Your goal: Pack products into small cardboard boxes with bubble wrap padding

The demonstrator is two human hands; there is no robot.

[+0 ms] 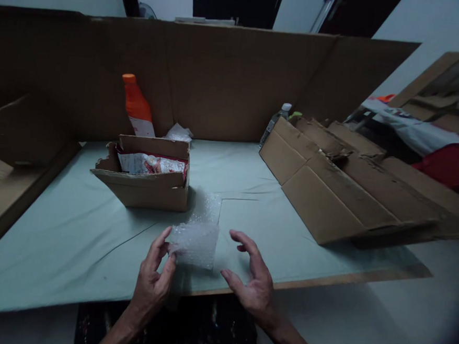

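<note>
A clear sheet of bubble wrap [196, 245] is in front of me, partly folded, with a thinner flap stretching away over the cloth. At its left edge, my left hand [154, 274] grips it between thumb and fingers. My right hand [252, 278] is on the other side, just off the wrap, its thumb and fingers spread apart and holding nothing. Beyond my left hand stands an open cardboard box [157, 192] with a printed white and red packet [151, 164] inside.
An orange-capped bottle [137, 105] and crumpled clear plastic [178, 133] stand behind the box. Several flattened cartons [330, 187] lean together at right, beside a clear bottle [275, 123]. A cardboard wall [235, 83] closes the back of the cloth-covered table [238, 162].
</note>
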